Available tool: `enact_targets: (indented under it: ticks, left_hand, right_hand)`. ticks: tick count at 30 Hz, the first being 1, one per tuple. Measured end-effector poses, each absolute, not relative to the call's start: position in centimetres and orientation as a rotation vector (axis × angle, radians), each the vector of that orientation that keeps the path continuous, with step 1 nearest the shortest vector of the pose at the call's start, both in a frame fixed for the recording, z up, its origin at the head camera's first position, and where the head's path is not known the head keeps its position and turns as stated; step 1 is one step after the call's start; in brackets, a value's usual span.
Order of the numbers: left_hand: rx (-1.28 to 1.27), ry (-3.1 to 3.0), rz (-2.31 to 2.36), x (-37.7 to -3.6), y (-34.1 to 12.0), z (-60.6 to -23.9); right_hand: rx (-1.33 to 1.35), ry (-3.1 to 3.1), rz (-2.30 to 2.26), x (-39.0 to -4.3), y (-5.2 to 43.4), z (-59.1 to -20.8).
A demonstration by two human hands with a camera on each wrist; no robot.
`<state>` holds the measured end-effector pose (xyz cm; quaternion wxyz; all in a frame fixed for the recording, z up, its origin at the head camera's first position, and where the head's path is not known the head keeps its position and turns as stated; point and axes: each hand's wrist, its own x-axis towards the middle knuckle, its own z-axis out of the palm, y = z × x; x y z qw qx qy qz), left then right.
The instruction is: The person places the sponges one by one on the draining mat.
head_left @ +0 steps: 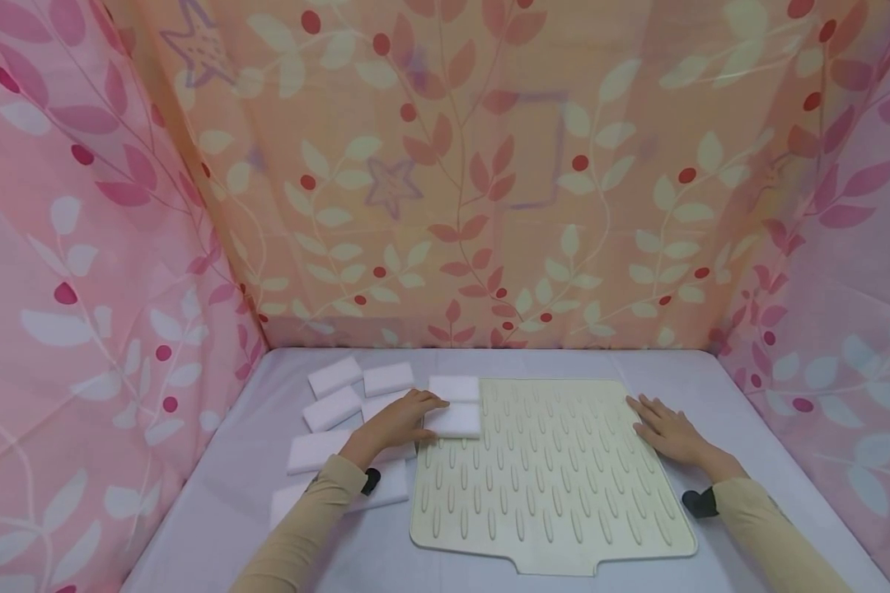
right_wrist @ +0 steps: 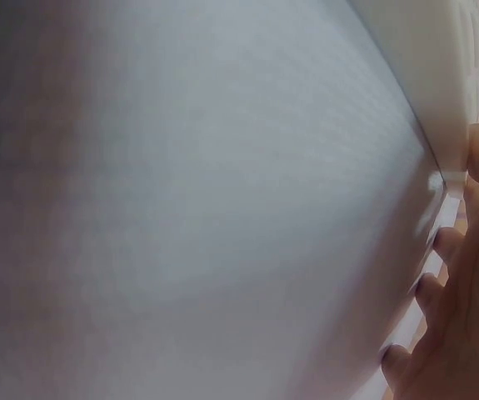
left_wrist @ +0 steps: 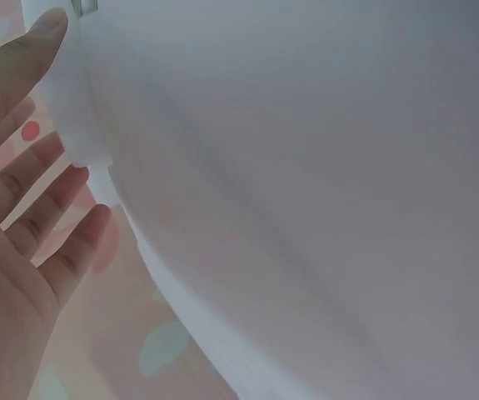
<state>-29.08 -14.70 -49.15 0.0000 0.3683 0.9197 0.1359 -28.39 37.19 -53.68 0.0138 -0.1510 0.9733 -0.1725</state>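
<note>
A cream mat [head_left: 564,461] with raised oval ridges and a tab at its front lies on the table. Two white sponge blocks sit at its back left corner, the far block [head_left: 454,388] and the near block [head_left: 460,422], one right behind the other. My left hand [head_left: 396,422] holds the near block at its left end, thumb on the near side and fingers on the far side. In the left wrist view that block [left_wrist: 68,92] shows between thumb and fingers. My right hand [head_left: 671,432] rests with extended fingers at the mat's right edge, thumb touching its side [right_wrist: 451,158].
Several more white sponge blocks [head_left: 331,408] lie loosely on the white-covered table [head_left: 215,502] left of the mat, some partly hidden by my left arm. Patterned cloth walls [head_left: 445,247] close off the back and both sides.
</note>
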Motion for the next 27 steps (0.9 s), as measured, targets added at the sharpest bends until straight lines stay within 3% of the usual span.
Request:
enact_targets:
  ticks: [14, 27]
  left_hand:
    - [1.067, 2.894, 0.465, -28.9, -15.3, -49.1]
    - [1.080, 2.930, 0.633, -27.3, -18.6, -48.3]
  right_hand:
    - [-0.485, 3.033, -0.534, -28.5, 37.2, -53.7]
    - [-0.467, 3.030, -0.535, -28.5, 37.2, -53.9]
